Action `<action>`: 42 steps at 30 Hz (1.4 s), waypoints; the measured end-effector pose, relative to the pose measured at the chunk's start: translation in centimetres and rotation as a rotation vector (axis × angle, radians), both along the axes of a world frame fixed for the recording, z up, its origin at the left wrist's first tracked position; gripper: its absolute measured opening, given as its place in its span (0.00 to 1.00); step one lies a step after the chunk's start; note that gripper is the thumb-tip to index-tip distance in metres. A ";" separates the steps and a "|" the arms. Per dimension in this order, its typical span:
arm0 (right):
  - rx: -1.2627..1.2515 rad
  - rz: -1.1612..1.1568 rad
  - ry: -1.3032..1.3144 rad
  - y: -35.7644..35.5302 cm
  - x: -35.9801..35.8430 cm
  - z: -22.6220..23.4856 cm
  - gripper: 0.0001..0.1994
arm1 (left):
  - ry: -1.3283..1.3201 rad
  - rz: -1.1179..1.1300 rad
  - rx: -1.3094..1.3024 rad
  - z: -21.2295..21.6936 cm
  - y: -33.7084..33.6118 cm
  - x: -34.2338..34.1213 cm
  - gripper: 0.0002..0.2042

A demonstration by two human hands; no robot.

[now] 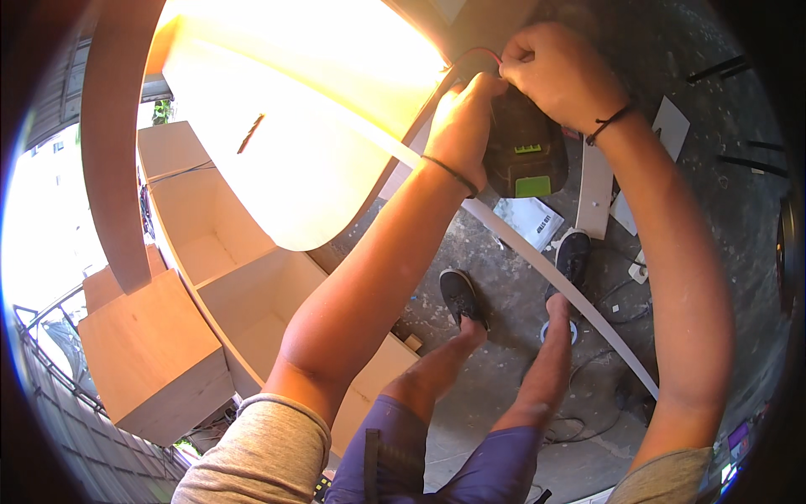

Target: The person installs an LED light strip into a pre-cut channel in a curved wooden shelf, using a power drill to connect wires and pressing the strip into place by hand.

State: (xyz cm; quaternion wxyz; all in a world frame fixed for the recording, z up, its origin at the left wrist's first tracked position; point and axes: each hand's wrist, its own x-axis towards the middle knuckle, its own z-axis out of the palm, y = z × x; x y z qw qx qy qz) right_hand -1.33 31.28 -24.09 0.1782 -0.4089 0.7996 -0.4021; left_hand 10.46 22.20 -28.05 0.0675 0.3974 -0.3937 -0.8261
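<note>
Seemingly mid-wiring, the right hand [558, 74] pinches a red wire [480, 49] near the bright board [294, 168]; what the left hand [464, 118] grips, I cannot tell. Next likely calls for keeping the wire steady. Below, a white packet [527, 220] lies on the floor [520, 281].

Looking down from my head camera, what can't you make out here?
All in the head view:
Red wire: its course where the right hand covers it.
Left hand: most fingertips, hidden behind the hand itself.
Rounded panel: surface detail, washed out by glare.
White strip: a stretch under the left forearm.
</note>
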 end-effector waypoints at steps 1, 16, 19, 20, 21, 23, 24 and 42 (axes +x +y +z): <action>-0.002 0.000 0.001 0.0 -0.1 -0.3 0.11 | -0.001 0.003 -0.002 0.3 -0.1 -0.1 0.14; -0.069 -0.246 -0.241 2.2 -0.1 1.7 0.16 | -0.097 0.177 -0.600 9.7 3.9 2.8 0.21; -0.147 -0.186 -0.560 4.5 5.1 4.9 0.21 | -0.041 0.296 -0.426 11.4 4.6 6.3 0.21; -0.158 -0.136 -0.653 5.4 6.8 6.1 0.23 | -0.029 0.309 -0.421 12.0 5.1 7.4 0.21; -0.095 -0.073 -0.655 6.0 8.5 7.9 0.27 | -0.074 0.333 -0.369 12.4 5.6 8.6 0.20; -0.017 0.061 -0.539 7.0 11.8 9.8 0.37 | -0.116 0.409 -0.226 13.1 6.5 11.2 0.20; 0.007 0.119 -0.410 7.7 13.1 9.9 0.42 | -0.105 0.450 -0.124 13.3 7.1 12.1 0.20; 1.099 0.016 -0.500 15.0 24.0 -25.3 0.55 | -0.968 -0.646 -0.445 9.3 21.9 46.5 0.37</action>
